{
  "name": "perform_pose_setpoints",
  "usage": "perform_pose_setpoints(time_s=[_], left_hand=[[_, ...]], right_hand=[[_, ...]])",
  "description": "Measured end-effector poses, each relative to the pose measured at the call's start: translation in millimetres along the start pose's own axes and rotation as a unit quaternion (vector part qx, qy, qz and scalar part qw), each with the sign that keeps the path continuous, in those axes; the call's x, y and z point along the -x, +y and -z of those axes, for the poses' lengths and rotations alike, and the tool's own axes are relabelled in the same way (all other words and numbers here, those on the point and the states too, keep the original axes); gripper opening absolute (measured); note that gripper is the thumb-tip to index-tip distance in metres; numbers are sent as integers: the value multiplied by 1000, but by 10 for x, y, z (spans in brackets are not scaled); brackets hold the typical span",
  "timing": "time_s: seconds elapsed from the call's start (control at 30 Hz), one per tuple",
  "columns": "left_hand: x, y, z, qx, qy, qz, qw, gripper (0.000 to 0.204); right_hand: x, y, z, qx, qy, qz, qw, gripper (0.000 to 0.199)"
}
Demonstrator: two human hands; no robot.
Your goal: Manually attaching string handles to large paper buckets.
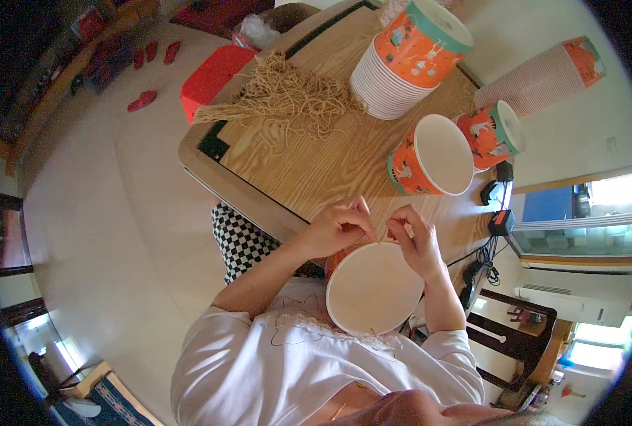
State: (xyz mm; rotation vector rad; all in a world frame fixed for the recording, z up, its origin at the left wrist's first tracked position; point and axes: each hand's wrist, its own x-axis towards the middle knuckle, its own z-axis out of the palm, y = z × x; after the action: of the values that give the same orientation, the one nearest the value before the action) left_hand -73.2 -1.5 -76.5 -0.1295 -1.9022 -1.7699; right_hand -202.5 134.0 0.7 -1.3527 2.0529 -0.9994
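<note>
A round paper tub [375, 290] with a white inside leans against my chest, its open mouth facing up toward me. At its far rim my left hand [345, 226] is closed in a pinch, thumb against fingers. My right hand [415, 238] pinches close beside it, just over the same rim. Something thin and tan shows between the fingertips, too small to name. Beyond my hands, another orange and green paper tub [440, 156] stands open on the wooden table [316, 177]. A loose heap of tan twine [287, 96] lies farther off to the left.
A tall stack of nested tubs [408, 64] stands at the back, with a smaller upside-down tub [492, 135] to its right. Another long stack [543, 74] is at the far right. A red stool [213, 78] sits by the left edge; black cables and adapters [500, 222] lie at the right.
</note>
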Motion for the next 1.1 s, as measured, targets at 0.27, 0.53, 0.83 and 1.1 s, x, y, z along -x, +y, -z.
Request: perform_pose_setpoints(time_s=[0.27,0.53,0.83,1.1], left_hand=[[-18,91,-64,-92,25,12,995,20],[-23,72,-40,-155,-14,-14,988,19],[-47,120,-23,-178,-33,-5,984,14],[-40,128,-28,-173,-47,-6,984,12]], right_hand=[[29,51,-13,57,8,92,994,4],[38,51,-41,38,33,48,998,4],[8,-5,-6,103,1,141,985,8],[13,-13,-27,84,10,125,989,8]])
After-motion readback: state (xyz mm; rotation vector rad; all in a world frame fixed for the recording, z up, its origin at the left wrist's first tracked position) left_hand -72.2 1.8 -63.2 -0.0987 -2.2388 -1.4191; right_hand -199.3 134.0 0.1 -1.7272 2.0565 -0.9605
